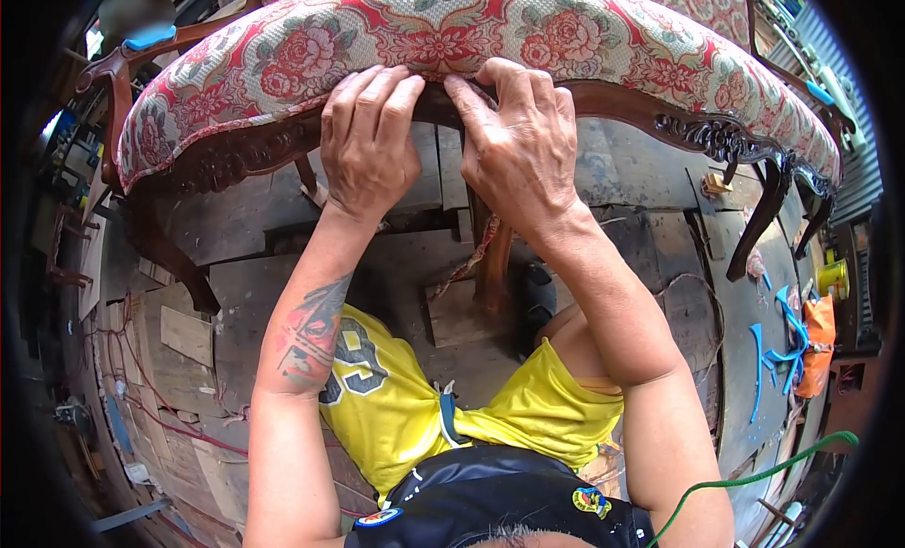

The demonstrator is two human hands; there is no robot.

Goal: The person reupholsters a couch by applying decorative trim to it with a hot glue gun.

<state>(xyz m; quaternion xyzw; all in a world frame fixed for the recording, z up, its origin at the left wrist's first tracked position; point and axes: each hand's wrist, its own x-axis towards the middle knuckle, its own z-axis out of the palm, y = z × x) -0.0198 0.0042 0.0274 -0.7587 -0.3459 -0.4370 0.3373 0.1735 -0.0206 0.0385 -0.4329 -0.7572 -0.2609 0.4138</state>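
A long seat covered in floral fabric, cream with red and pink roses, stretches across the top of the view. Beneath its edge runs a carved dark wooden frame. My left hand and my right hand are side by side at the middle of the seat's front edge. The fingers of my left hand bend together over the fabric's lower border. On my right hand the thumb and fingers are curled at the same border. Both sets of fingertips press against the seam, and anything pinched there is hidden.
Curved wooden legs stand at either side. Wooden boards and cords lie on the floor. At the right are blue strips, an orange bag and a yellow tin. A green cord hangs at the lower right.
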